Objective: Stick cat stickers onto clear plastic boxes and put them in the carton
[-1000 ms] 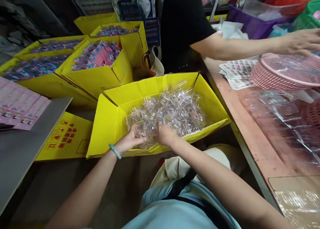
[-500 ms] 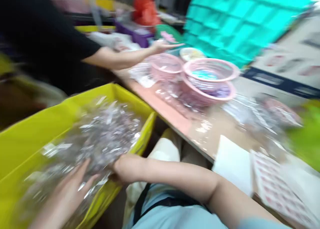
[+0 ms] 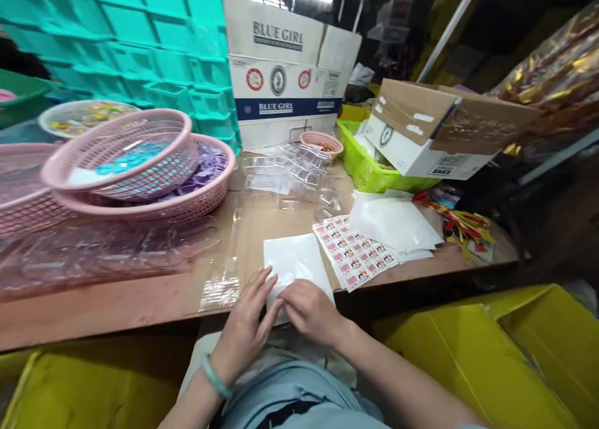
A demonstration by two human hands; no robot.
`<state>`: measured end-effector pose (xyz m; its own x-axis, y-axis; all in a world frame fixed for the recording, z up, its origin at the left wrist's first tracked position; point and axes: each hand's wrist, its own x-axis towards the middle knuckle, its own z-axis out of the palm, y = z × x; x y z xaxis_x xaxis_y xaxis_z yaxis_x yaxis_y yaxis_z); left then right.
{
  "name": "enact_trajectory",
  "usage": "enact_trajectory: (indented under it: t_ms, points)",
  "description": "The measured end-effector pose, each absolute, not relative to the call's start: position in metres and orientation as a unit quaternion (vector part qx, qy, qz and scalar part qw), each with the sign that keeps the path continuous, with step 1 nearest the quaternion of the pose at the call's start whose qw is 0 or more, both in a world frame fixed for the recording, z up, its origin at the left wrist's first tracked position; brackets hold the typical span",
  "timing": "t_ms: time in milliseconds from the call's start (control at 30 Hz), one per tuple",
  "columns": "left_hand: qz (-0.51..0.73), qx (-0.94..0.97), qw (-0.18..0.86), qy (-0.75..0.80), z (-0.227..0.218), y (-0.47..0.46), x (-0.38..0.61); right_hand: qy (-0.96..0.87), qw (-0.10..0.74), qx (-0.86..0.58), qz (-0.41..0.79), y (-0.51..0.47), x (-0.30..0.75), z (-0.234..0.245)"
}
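A white sheet of paper [image 3: 299, 257] lies at the table's front edge, before me. My left hand [image 3: 248, 320] rests at its left edge, fingers stretched out and thumb apart, with a pale teal band on the wrist. Over the sheet's lower part, my right hand [image 3: 311, 310] is closed, fingertips pinched together near the left thumb. Whatever sits between those fingertips is hidden. Just right of the paper is a sheet of printed stickers [image 3: 358, 254] in pink and red, partly under a pile of white sheets [image 3: 395, 223].
Clear plastic trays [image 3: 290, 173] lie behind the paper. Pink baskets [image 3: 206, 195] with blue and purple pieces stand left. A green basket [image 3: 365, 167] holds a carton [image 3: 421, 129] at the back right. Yellow bins [image 3: 444, 348] flank me below the table [image 3: 116, 304].
My view has swung right, from the yellow bin of clear packages to the table. Both hands have left that bin and are now at the white sheet. The other person is out of view.
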<state>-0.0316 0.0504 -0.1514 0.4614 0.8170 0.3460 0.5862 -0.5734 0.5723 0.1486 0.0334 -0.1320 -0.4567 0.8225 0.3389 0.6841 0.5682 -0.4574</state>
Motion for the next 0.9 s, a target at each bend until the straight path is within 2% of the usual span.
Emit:
enact_trajectory:
  t_ms: [67, 133, 267, 433, 533, 600, 700, 800, 900]
  points:
    - [0.217, 0.881, 0.172, 0.384, -0.159, 0.072, 0.001, -0.788, 0.325, -0.514, 0.101, 0.027, 0.19, -0.13]
    - [0.14, 0.909, 0.14, 0.367, -0.166, 0.09, 0.021, -0.768, 0.332, -0.541, 0.08, 0.019, 0.218, -0.132]
    - [0.079, 0.926, 0.093, 0.356, -0.171, 0.118, 0.027, -0.793, 0.252, -0.552, 0.05, 0.005, 0.242, -0.144]
    - [0.061, 0.952, 0.099, 0.283, -0.171, 0.118, 0.008, -0.806, 0.122, -0.575, 0.061, -0.002, 0.239, -0.156]
    - [0.106, 0.961, 0.125, 0.224, -0.168, 0.107, -0.008, -0.836, 0.142, -0.524, 0.075, 0.007, 0.227, -0.159]
    - [0.173, 0.951, 0.158, 0.202, -0.161, 0.107, -0.012, -0.847, 0.205, -0.487, 0.056, 0.021, 0.226, -0.153]
    - [0.296, 0.902, 0.175, 0.263, -0.139, 0.117, 0.006, -0.831, 0.302, -0.466, -0.035, 0.042, 0.25, -0.121]
    - [0.412, 0.838, 0.148, 0.325, -0.12, 0.127, 0.06, -0.77, 0.327, -0.524, -0.158, 0.042, 0.299, -0.07]
    - [0.381, 0.843, 0.246, 0.288, -0.118, 0.128, 0.125, -0.628, 0.336, -0.644, -0.278, 0.026, 0.351, -0.034]
